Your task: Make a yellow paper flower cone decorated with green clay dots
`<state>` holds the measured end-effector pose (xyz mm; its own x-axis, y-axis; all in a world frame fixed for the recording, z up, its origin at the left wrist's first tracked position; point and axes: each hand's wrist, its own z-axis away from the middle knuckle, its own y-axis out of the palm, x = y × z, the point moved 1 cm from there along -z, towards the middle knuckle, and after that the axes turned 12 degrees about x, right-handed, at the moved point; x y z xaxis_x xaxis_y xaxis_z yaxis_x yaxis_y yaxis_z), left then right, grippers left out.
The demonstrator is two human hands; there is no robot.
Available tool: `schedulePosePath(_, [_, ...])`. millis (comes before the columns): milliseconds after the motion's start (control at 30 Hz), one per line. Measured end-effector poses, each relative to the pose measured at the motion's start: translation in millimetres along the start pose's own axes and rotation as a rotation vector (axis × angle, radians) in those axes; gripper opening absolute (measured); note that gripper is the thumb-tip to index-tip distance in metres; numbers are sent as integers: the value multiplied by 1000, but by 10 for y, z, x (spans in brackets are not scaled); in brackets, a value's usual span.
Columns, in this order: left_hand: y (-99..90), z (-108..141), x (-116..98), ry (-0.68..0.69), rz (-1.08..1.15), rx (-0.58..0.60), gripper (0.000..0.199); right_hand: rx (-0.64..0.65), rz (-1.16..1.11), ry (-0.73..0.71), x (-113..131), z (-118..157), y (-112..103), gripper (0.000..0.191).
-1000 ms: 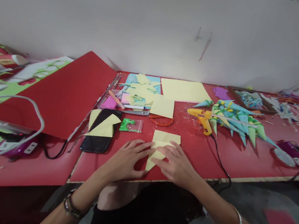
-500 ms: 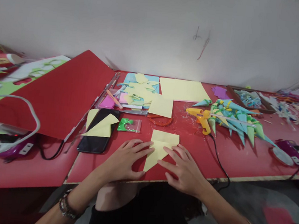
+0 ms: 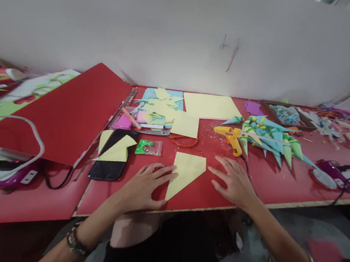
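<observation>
A pale yellow piece of paper (image 3: 186, 173) with a slanted lower right edge lies flat near the table's front edge. My left hand (image 3: 148, 186) rests at its left side, fingers spread, with the fingertips touching the paper's edge. To the right of the paper, my right hand (image 3: 234, 182) is off it with its fingers spread and nothing in them. A yellow hot glue gun (image 3: 231, 137) lies behind my right hand. Left of my left hand, folded yellow paper (image 3: 117, 149) sits on a black phone (image 3: 106, 170).
Behind are a small bag with green contents (image 3: 148, 147), a square yellow sheet (image 3: 185, 124), a large yellow sheet (image 3: 211, 105) and paper scraps (image 3: 162, 104). Blue and green paper cones (image 3: 271, 137) pile up at right. Purple power strips (image 3: 17, 175) with cords flank both sides.
My right hand has lifted off the paper and moved right. The paper's folded-down top flap now looks opened flat. My left hand stays at the paper's left edge.
</observation>
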<state>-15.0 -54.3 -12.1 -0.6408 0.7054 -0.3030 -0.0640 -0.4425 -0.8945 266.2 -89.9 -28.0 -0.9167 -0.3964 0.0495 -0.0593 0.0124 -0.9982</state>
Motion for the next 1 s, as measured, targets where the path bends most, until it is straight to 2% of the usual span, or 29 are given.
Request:
schedulePosePath(167, [-2, 8, 28, 20, 13, 0, 67, -30, -83, -6, 52, -74, -3, 35])
schedulePosePath(300, [-56, 13, -12, 73, 52, -49, 68, 93, -212, -107, 292, -155, 61, 46])
schedulePosePath(433, [-102, -18, -155, 104, 47, -127, 63, 141, -167, -61, 537, -175, 88, 45])
schedulePosePath(533, [-34, -58, -286, 101, -4, -132, 61, 112, -113, 28, 732, -129, 82, 48])
schedulePosePath(633, [109, -89, -384, 23, -25, -144, 70, 77, -46, 119, 951, -70, 70, 47])
schedulePosePath(700, [213, -98, -421, 19, -63, -151, 73, 57, -37, 137, 1074, -43, 47, 46])
schedulePosePath(767, [295, -91, -423, 30, -118, -178, 71, 66, -103, 103, 1138, -29, 4, 42])
schedulePosePath(867, [351, -46, -369, 47, -172, -208, 65, 147, -282, -48, 1090, -18, -79, 35])
schedulePosePath(933, [344, 0, -317, 62, -159, -205, 62, 180, -332, -160, 985, -10, -113, 40])
schedulePosePath(1000, [317, 44, -271, 70, -114, -189, 57, 194, -295, -234, 874, -3, -97, 54])
